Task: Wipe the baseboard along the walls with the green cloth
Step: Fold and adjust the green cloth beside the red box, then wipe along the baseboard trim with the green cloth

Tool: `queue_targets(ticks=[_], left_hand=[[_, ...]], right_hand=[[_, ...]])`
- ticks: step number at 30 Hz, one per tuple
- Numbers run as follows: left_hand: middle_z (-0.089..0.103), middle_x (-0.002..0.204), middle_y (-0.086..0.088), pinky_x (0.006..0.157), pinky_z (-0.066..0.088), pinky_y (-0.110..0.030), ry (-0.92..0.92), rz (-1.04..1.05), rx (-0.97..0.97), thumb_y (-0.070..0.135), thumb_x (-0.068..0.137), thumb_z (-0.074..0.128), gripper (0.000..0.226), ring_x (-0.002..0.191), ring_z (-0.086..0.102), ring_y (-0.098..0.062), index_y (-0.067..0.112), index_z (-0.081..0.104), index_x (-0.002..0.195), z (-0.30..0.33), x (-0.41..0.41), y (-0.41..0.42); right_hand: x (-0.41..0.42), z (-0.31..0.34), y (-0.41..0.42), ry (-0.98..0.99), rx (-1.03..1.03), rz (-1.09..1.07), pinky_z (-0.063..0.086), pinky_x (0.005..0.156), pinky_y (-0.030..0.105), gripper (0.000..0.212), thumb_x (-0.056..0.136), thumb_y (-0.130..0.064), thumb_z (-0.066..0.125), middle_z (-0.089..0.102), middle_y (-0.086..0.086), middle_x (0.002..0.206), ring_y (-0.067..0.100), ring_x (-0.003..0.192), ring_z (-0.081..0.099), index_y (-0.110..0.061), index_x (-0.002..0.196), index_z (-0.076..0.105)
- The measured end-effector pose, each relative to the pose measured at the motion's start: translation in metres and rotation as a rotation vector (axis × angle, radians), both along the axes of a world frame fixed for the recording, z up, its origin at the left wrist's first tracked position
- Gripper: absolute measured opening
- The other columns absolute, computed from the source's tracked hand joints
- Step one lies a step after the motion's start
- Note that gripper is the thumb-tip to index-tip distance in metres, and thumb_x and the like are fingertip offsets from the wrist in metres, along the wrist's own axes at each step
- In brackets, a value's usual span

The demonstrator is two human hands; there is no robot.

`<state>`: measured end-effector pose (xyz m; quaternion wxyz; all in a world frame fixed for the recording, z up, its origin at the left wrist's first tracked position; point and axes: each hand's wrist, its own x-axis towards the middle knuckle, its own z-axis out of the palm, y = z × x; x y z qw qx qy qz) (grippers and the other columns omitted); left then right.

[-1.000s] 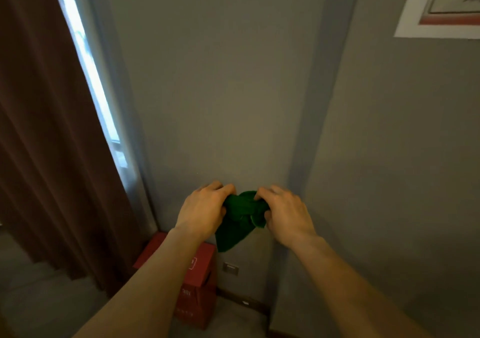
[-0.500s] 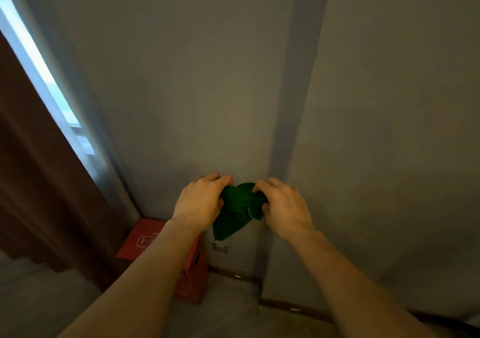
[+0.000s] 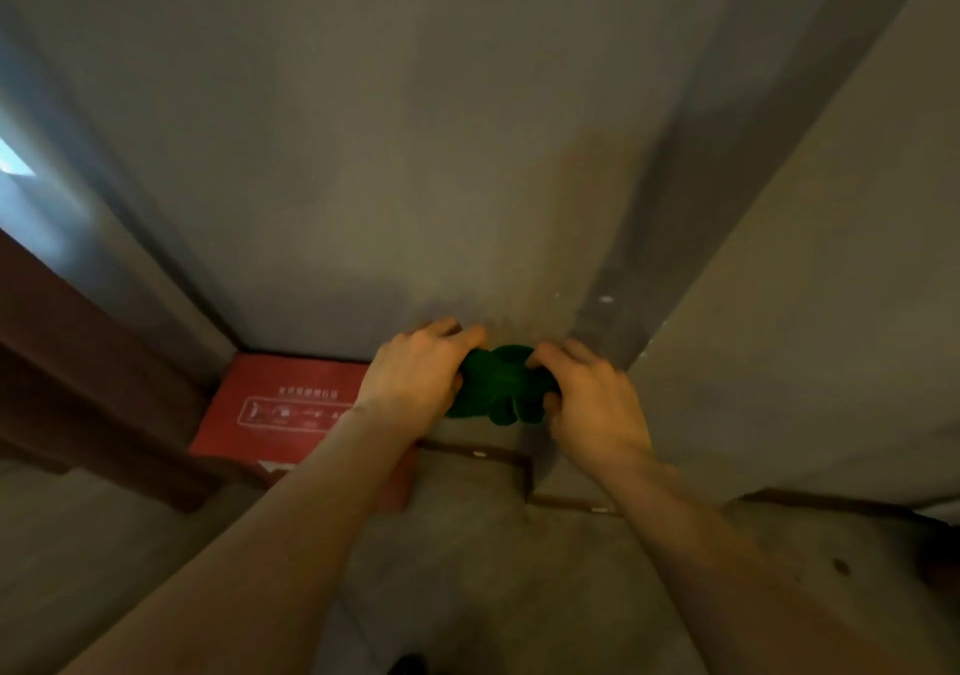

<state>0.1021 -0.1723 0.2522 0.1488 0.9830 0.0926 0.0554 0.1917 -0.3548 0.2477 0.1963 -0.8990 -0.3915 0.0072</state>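
A bunched green cloth (image 3: 501,386) sits between both my hands in front of the grey wall. My left hand (image 3: 418,375) grips its left side and my right hand (image 3: 589,401) grips its right side. Just below the hands, a dark brown baseboard (image 3: 475,452) runs along the foot of the wall, turns at a jutting wall corner and goes on to the right (image 3: 810,499). The cloth is held above the baseboard and does not touch it.
A red cardboard box (image 3: 280,407) stands on the floor against the wall at the left, partly behind my left forearm. A dark brown curtain (image 3: 78,378) hangs at the far left beside a window strip. Grey floor (image 3: 493,570) lies below.
The view has tilted down and closed in on the floor, so the baseboard and box top now show. Both hands have crumpled the cloth tighter; its hanging tail is gone.
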Motion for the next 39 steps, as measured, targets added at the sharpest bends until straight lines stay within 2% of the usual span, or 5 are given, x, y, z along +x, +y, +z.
queue_targets(ticks=[11, 15, 23, 27, 39], left_hand=[[0.061, 0.111, -0.002, 0.077, 0.053, -0.047, 0.055, 0.067, -0.138, 0.009, 0.081, 0.070, 0.039, 0.103, 0.059, -0.032, 0.024, 0.060, 0.115, -0.227, -0.004, -0.020], [0.059, 0.107, 0.002, 0.072, 0.049, -0.039, 0.070, 0.079, -0.163, 0.009, 0.081, 0.070, 0.043, 0.101, 0.060, -0.030, 0.030, 0.059, 0.117, -0.321, -0.009, -0.033], [0.057, 0.113, 0.008, 0.082, 0.052, -0.042, 0.128, 0.035, -0.239, 0.021, 0.091, 0.070, 0.031, 0.105, 0.057, -0.022, 0.034, 0.053, 0.115, -0.521, -0.011, -0.046], [0.055, 0.124, 0.009, 0.090, 0.051, -0.041, 0.184, 0.029, -0.218, 0.021, 0.093, 0.067, 0.035, 0.111, 0.056, -0.019, 0.034, 0.054, 0.123, -0.601, -0.007, -0.041], [0.053, 0.115, 0.015, 0.078, 0.040, -0.025, 0.084, 0.012, -0.212, 0.018, 0.088, 0.069, 0.041, 0.103, 0.055, -0.010, 0.042, 0.050, 0.114, -0.773, 0.018, -0.010]], right_hand=[[0.006, -0.219, -0.012, 0.130, -0.006, 0.006, 0.044, 0.063, 0.038, 0.036, 0.073, -0.005, 0.063, 0.058, 0.001, 0.101, 0.032, 0.087, 0.057, -0.025, 0.102, 0.060], [0.003, -0.305, -0.025, 0.188, -0.012, 0.007, 0.049, 0.066, 0.040, 0.036, 0.073, -0.003, 0.062, 0.058, 0.000, 0.101, 0.030, 0.088, 0.057, -0.024, 0.101, 0.059], [-0.007, -0.511, -0.043, 0.287, -0.064, -0.082, 0.044, 0.068, 0.031, 0.036, 0.077, -0.006, 0.063, 0.060, 0.000, 0.105, 0.025, 0.094, 0.058, -0.026, 0.106, 0.060], [-0.006, -0.596, -0.039, 0.339, -0.055, -0.109, 0.050, 0.078, 0.034, 0.038, 0.081, -0.008, 0.063, 0.058, -0.003, 0.113, 0.022, 0.099, 0.059, -0.032, 0.110, 0.058], [0.024, -0.757, -0.008, 0.299, 0.067, -0.133, 0.051, 0.078, 0.032, 0.044, 0.078, -0.002, 0.062, 0.055, -0.009, 0.111, 0.016, 0.098, 0.055, -0.036, 0.106, 0.059]])
